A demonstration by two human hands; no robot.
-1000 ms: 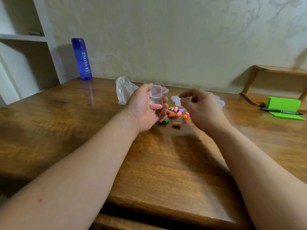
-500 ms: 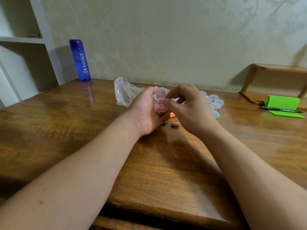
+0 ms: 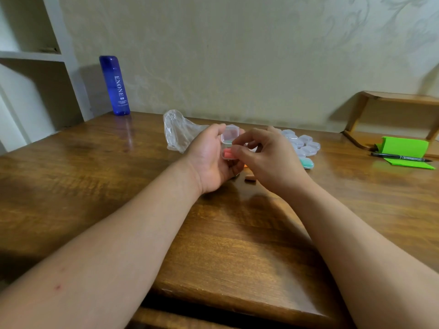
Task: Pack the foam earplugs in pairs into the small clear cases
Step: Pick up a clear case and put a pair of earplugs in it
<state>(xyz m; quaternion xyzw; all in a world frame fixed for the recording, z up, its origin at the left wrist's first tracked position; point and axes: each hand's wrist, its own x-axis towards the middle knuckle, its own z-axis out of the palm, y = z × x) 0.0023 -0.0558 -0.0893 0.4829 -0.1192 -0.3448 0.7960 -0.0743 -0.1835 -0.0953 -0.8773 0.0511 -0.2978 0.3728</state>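
Observation:
My left hand [image 3: 209, 160] grips a small clear case [image 3: 230, 135] with its lid tipped up. Pink earplugs [image 3: 227, 154] lie in the lower half of the case. The thumb and forefinger of my right hand [image 3: 268, 160] are curled at the case's right edge, pinching a pink earplug there. A brown earplug [image 3: 250, 178] lies loose on the wooden table [image 3: 95, 174] under my right hand. A bit of an orange earplug [image 3: 245, 165] shows between my hands; the rest of the pile is hidden. Several empty clear cases [image 3: 304, 144] sit behind my right hand.
A case with teal contents [image 3: 306, 162] lies by the empty ones. A crumpled clear plastic bag [image 3: 178, 131] lies behind my left hand. A blue bottle [image 3: 115, 85] stands at the back left. At the right are a green stand [image 3: 403, 147], a black pen [image 3: 399, 157] and a wooden rack [image 3: 392, 98].
My right hand lifted a pink earplug from the pile and brought it left to the open case in my left hand. It now hides most of the loose earplugs.

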